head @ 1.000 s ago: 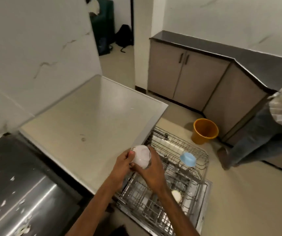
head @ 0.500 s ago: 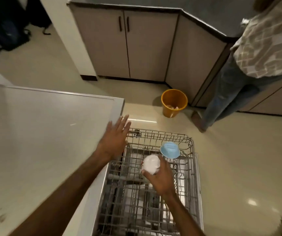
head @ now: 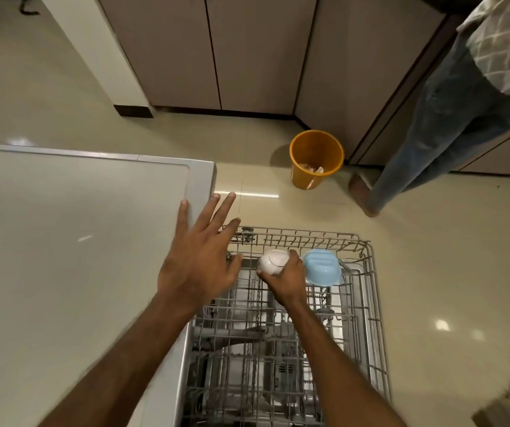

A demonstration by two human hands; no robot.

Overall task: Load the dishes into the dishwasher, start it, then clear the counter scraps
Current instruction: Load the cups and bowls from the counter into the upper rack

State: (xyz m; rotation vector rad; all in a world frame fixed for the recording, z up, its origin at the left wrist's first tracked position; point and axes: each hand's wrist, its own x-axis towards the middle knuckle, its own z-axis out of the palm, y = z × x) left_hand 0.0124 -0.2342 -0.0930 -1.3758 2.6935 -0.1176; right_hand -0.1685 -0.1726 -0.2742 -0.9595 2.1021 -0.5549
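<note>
The dishwasher's wire rack [head: 367,306] is pulled out below me over the floor. My right hand [head: 287,280] grips a small white bowl [head: 273,261], turned upside down, at the rack's far end. Right beside it a light blue bowl [head: 323,268] sits upside down in the rack. My left hand [head: 200,255] hovers with its fingers spread over the right edge of the dishwasher's white top [head: 72,241], holding nothing.
An orange bucket [head: 315,158] with some scraps stands on the floor beyond the rack. Another person in jeans [head: 444,118] stands at the right by the beige cabinets [head: 247,50]. Cream floor tiles surround the rack.
My left hand let go of the white bowl and spread open. My right hand carried the bowl down and forward to the rack's far end, next to the blue bowl. The view tilted down.
</note>
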